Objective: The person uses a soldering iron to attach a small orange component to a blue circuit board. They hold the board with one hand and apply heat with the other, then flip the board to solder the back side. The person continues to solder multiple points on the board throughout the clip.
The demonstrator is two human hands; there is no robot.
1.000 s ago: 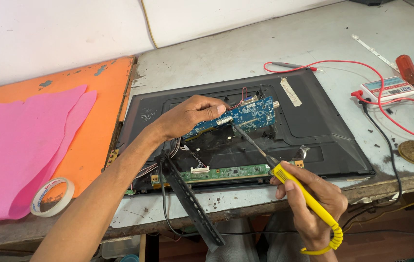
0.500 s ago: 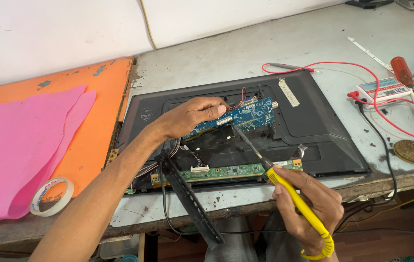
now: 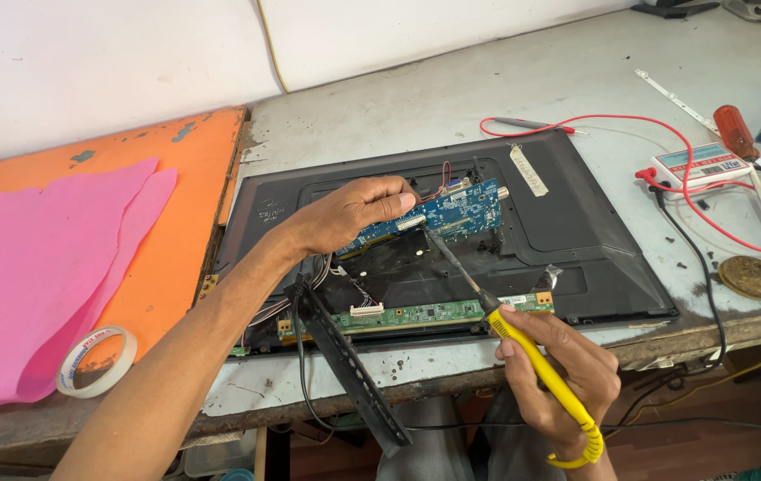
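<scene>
Where wires crowd the blue circuit board, red leads nearby.

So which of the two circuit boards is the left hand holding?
The blue board, gripped by the left hand and lifted at the panel's middle, with the soldering iron's tip against it. The long green strip board lies untouched along the panel's near edge.

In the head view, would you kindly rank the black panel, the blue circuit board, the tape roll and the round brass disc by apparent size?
1. black panel
2. blue circuit board
3. tape roll
4. round brass disc
The tape roll and disc look close in size, so that order is unsure.
</scene>
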